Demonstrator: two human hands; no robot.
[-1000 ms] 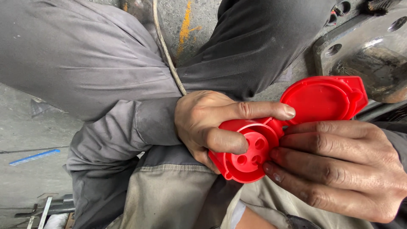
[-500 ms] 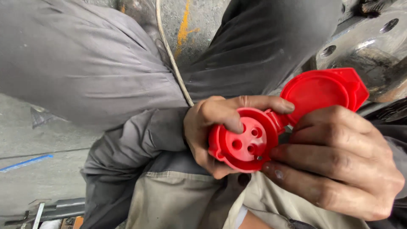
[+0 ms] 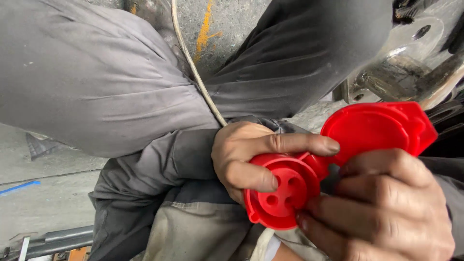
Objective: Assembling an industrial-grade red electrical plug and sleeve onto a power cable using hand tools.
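Red plastic socket [image 3: 282, 195], stiff and light; I clamp both hands' fingers [image 3: 251, 176] around its rim, lid [image 3: 374, 130] above.

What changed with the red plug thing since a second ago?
The red socket turned a little in the hands, so its holes sit differently. The left hand and right hand kept their grip, and the red lid stayed flipped open.
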